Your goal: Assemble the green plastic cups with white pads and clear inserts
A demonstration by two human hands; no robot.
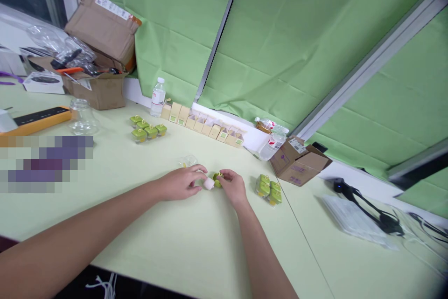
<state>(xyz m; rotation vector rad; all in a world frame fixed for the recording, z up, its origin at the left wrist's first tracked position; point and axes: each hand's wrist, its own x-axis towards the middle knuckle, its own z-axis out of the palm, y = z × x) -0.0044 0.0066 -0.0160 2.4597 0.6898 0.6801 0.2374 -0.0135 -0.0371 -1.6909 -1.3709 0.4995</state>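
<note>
My left hand (182, 182) is at the middle of the table with its fingers curved and thumb apart. Just beyond its fingertips is a small pale pink block (209, 183); whether the index finger touches it I cannot make out. My right hand (234, 188) pinches a small green lid (217, 179) with a yellowish loop, close beside the block. Behind my left hand lies a small clear plastic container (188, 161). Green-lidded clear boxes stand in two groups: several at the left (147, 129) and several at the right (269, 189).
A row of small cream cardboard boxes (201, 124) lines the back edge, beside an upright water bottle (158, 97). More bottles (272, 146) and an open carton (299, 161) stand back right. At left are a glass jar (83, 118), a power strip (44, 119) and a filled carton (101, 91).
</note>
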